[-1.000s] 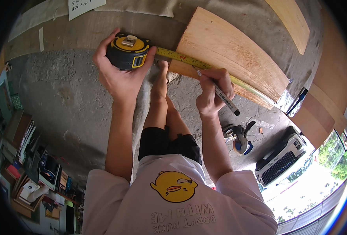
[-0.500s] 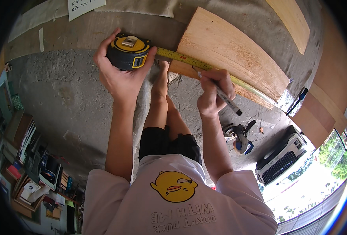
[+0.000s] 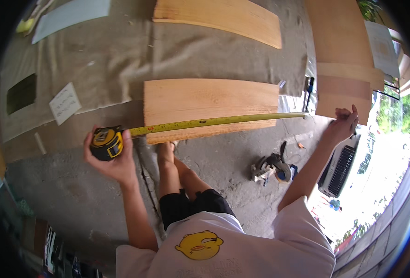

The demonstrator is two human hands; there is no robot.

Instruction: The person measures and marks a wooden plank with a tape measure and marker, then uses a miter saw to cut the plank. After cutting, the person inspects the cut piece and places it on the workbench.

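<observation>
My left hand (image 3: pixel 113 160) is closed round the black and yellow tape measure (image 3: pixel 105 142). Its yellow blade (image 3: pixel 177 126) runs out to the right across a pale wooden board (image 3: pixel 209 95), past the board's right end. Beyond the blade's far end is my right hand (image 3: pixel 340 126), apart from the tape, its fingers partly curled and one or two raised. A dark bit shows at its palm side, but I cannot make out what it holds. The board lies at the near edge of a cloth-covered surface (image 3: pixel 117 69).
A second board (image 3: pixel 219 17) lies farther back. A note paper (image 3: pixel 65 103) is at the left, and a black slim tool (image 3: pixel 309 90) stands by the right edge, next to brown panels (image 3: pixel 344 88). A power saw (image 3: pixel 272 167) rests on the floor near a vehicle's front (image 3: pixel 341 171).
My right hand has left the board and swung far right, past the tape's end; the marker it held no longer shows clearly. The view has shifted; my left hand still grips the tape measure.
</observation>
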